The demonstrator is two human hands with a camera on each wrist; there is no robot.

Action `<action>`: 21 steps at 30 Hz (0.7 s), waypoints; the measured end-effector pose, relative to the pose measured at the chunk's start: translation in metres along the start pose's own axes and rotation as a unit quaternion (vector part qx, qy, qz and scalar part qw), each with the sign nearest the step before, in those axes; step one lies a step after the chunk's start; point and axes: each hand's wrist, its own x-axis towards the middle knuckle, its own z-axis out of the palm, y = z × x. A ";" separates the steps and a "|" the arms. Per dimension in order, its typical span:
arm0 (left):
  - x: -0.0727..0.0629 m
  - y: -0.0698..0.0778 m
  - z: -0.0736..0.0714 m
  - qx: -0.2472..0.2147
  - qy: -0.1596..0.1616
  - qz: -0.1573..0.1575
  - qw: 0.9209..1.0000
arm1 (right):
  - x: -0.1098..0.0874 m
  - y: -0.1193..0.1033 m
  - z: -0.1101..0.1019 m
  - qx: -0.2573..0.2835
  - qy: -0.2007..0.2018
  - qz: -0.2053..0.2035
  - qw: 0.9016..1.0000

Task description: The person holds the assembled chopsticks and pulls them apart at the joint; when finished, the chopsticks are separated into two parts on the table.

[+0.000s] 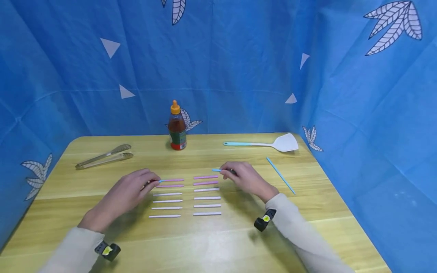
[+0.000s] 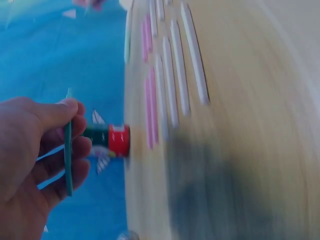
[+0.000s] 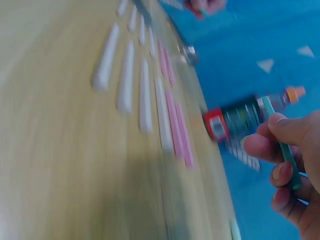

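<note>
My left hand (image 1: 128, 195) pinches a short blue-green stick (image 2: 68, 155) between thumb and fingers, above the left column of sticks; its narrowed tip shows in the left wrist view. Over the far end of the right column, my right hand (image 1: 248, 181) grips another short blue-green stick (image 3: 288, 157). Below the hands, short sticks lie in two parallel columns. Pink sticks (image 1: 205, 177) form the far rows, and several white sticks (image 1: 207, 198) fill the nearer ones. White sticks (image 1: 166, 208) in the left column have thin right tips.
A longer blue stick (image 1: 280, 175) lies slanted at the right. Along the back stand or lie metal tongs (image 1: 104, 156), a sauce bottle (image 1: 177, 131) with an orange cap, and a white spatula (image 1: 285, 143). A blue curtain (image 1: 218, 76) hangs behind the wooden table (image 1: 218, 250).
</note>
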 end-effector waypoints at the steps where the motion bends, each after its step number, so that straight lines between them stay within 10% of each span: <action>1: -0.001 -0.005 -0.001 -0.001 -0.001 -0.002 1.000 | -0.002 0.007 -0.003 0.002 0.005 0.016 1.000; 21: 0.047 -0.035 0.013 -0.029 -0.071 -0.048 0.996 | 0.029 0.056 0.020 -0.010 0.005 0.077 0.997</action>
